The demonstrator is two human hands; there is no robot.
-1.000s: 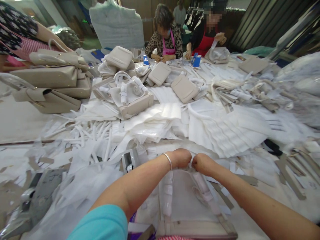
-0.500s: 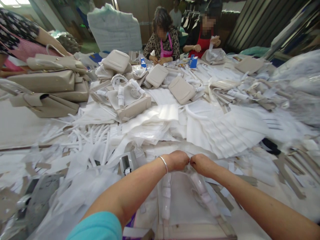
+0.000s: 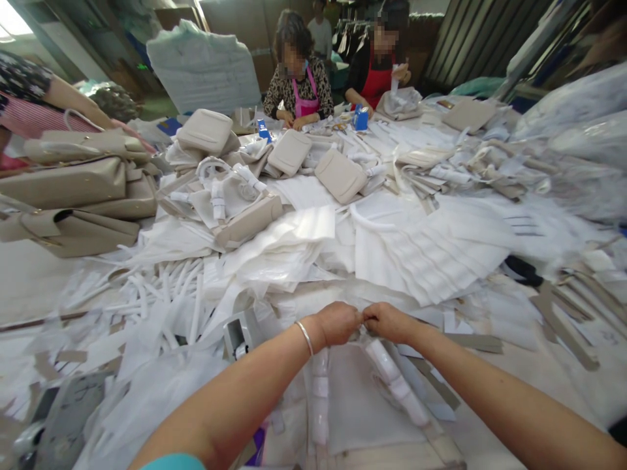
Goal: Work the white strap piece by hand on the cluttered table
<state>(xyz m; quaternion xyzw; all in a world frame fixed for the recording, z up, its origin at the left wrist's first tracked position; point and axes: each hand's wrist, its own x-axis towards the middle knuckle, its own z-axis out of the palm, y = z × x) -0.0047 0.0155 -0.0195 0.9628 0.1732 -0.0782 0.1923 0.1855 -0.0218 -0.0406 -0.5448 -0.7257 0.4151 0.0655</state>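
Bag and handle, seen from above. The bag (image 3: pixel 386 457) lies just on the near side of the fingers, a thin sheet (image 3: pixel 367 398) over it. The left hand (image 3: pixel 337 323) and right hand (image 3: pixel 389 321) nearly touch, fingers curled and pinching at the top of the wrapped handle (image 3: pixel 392 375); what lies between the fingertips is hidden. In judgement, one pinch should steady while the other works, keeping the wrapping unstrained. Left of the fingers, a grey tool (image 3: pixel 242 333) narrows the room; to the right, beige strips (image 3: pixel 475 343) border some open table (image 3: pixel 533 365). Beyond the fingers, white padding (image 3: pixel 431 254) crowds forward movement.
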